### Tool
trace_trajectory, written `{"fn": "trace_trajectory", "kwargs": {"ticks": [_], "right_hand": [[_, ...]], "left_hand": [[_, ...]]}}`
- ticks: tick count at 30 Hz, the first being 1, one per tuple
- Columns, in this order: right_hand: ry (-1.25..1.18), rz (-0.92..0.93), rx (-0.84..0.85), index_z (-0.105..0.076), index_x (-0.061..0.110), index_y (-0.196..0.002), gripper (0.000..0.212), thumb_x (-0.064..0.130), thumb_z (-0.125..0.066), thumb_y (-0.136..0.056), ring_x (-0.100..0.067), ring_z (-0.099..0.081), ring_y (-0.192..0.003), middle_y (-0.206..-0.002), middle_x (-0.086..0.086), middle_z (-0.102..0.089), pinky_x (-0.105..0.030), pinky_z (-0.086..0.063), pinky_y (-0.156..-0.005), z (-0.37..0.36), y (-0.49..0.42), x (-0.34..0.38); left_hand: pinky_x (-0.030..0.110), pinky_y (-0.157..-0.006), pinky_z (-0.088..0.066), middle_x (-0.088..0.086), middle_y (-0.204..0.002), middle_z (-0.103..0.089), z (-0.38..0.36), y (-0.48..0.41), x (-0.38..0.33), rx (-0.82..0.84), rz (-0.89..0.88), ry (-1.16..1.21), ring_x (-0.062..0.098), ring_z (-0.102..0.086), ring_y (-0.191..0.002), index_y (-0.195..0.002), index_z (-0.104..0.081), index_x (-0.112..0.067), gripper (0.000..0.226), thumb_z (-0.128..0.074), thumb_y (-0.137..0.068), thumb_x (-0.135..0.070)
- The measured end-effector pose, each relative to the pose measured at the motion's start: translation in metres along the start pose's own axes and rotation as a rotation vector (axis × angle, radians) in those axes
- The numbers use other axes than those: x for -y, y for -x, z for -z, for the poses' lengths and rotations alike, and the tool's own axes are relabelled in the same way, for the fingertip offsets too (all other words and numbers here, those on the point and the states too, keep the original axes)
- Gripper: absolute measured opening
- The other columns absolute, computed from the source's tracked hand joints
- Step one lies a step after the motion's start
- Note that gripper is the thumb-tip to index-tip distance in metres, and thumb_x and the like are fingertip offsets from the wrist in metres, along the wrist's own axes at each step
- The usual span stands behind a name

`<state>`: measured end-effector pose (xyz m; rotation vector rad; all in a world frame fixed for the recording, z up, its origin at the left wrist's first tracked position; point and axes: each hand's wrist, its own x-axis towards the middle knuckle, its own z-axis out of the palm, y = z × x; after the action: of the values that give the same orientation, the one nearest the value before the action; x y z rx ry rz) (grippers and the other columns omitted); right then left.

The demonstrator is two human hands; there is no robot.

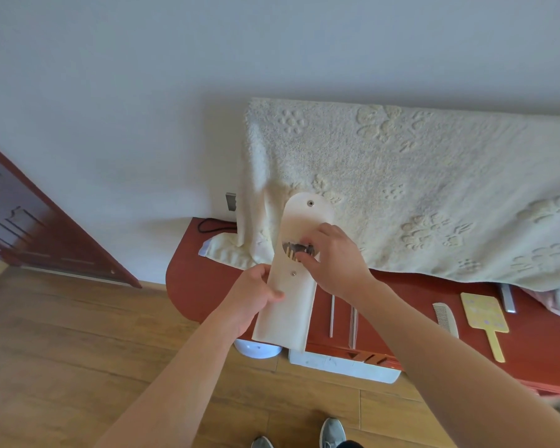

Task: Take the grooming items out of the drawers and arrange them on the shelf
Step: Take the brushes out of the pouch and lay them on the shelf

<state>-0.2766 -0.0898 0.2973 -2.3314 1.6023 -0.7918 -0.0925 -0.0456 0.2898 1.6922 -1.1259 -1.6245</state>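
Both forearms reach out over the red shelf (385,295) | left hand (256,299) clasps cream pouch (291,286) above shelf's left end | right hand (333,257) pinches dark tools at its mouth | comb (445,318), hand mirror (484,315), metal sticks (331,315) already on shelf, right of pouch | judged midway; pouch contents unplaced.

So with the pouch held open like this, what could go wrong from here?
1. The left hand grips the cream pouch only along one edge, tilted over the floor; it might slip.
2. The right hand pinches thin tools at the opening; some could spill.
3. The comb and yellow mirror lie near the red shelf edge, easily knocked.
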Motion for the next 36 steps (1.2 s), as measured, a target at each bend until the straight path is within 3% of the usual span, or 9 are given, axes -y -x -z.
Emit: {"fn": "trace_trajectory", "kwargs": {"ticks": [10, 15, 20, 24, 30, 36], "right_hand": [[-0.127, -0.069, -0.041, -0.067, 0.008, -0.086, 0.011, 0.018, -0.071, -0.084, -0.017, -0.051, -0.074, -0.082, 0.002, -0.058, -0.027, -0.038, -0.064, 0.002, -0.007, 0.004], [-0.209, -0.186, -0.076, -0.065, 0.011, -0.087, 0.008, 0.019, -0.066, -0.089, -0.018, -0.061, -0.070, -0.075, -0.001, -0.066, -0.032, -0.049, -0.064, 0.015, -0.014, 0.002], [-0.295, -0.261, -0.159, -0.065, 0.011, -0.087, 0.006, 0.016, -0.067, -0.089, -0.003, -0.056, -0.065, -0.072, 0.008, -0.063, -0.015, -0.043, -0.061, 0.027, -0.026, -0.005], [-0.347, -0.292, -0.224, -0.065, 0.011, -0.085, 0.006, 0.014, -0.065, -0.090, -0.001, -0.056, -0.064, -0.070, 0.011, -0.061, -0.008, -0.039, -0.056, 0.039, -0.036, -0.011], [-0.386, -0.309, -0.298, -0.061, 0.013, -0.092, 0.002, 0.014, -0.060, -0.094, -0.002, -0.056, -0.065, -0.075, 0.011, -0.060, -0.008, -0.042, -0.057, 0.059, -0.044, -0.022], [-0.358, -0.321, -0.272, -0.062, 0.012, -0.091, 0.005, 0.013, -0.059, -0.094, -0.006, -0.056, -0.064, -0.075, 0.009, -0.061, -0.012, -0.042, -0.056, 0.067, -0.040, -0.042]], "left_hand": [[0.047, -0.095, -0.054, 0.004, -0.105, -0.074, 0.004, 0.003, 0.003, -0.007, -0.005, 0.002, 0.022, -0.071, -0.099, -0.113, -0.065, -0.015, 0.043, -0.065, -0.078, 0.010], [0.047, -0.095, -0.054, 0.004, -0.102, -0.074, 0.005, 0.005, 0.009, -0.023, 0.007, -0.024, 0.024, -0.071, -0.099, -0.108, -0.067, -0.017, 0.042, -0.064, -0.076, 0.011], [0.048, -0.093, -0.054, 0.002, -0.100, -0.075, 0.007, 0.007, 0.012, -0.044, 0.034, -0.012, 0.024, -0.071, -0.097, -0.108, -0.066, -0.017, 0.041, -0.061, -0.078, 0.010], [0.049, -0.092, -0.054, 0.002, -0.101, -0.075, 0.010, 0.008, 0.012, -0.060, 0.048, -0.032, 0.024, -0.070, -0.097, -0.109, -0.066, -0.017, 0.040, -0.062, -0.077, 0.008], [0.052, -0.092, -0.053, 0.008, -0.102, -0.073, 0.013, 0.008, 0.013, -0.105, 0.081, -0.021, 0.029, -0.070, -0.097, -0.108, -0.065, -0.015, 0.036, -0.063, -0.078, 0.006], [0.047, -0.089, -0.054, 0.006, -0.104, -0.073, 0.013, 0.003, 0.005, -0.156, 0.080, -0.022, 0.027, -0.069, -0.097, -0.114, -0.062, -0.015, 0.041, -0.065, -0.079, 0.006]]}}
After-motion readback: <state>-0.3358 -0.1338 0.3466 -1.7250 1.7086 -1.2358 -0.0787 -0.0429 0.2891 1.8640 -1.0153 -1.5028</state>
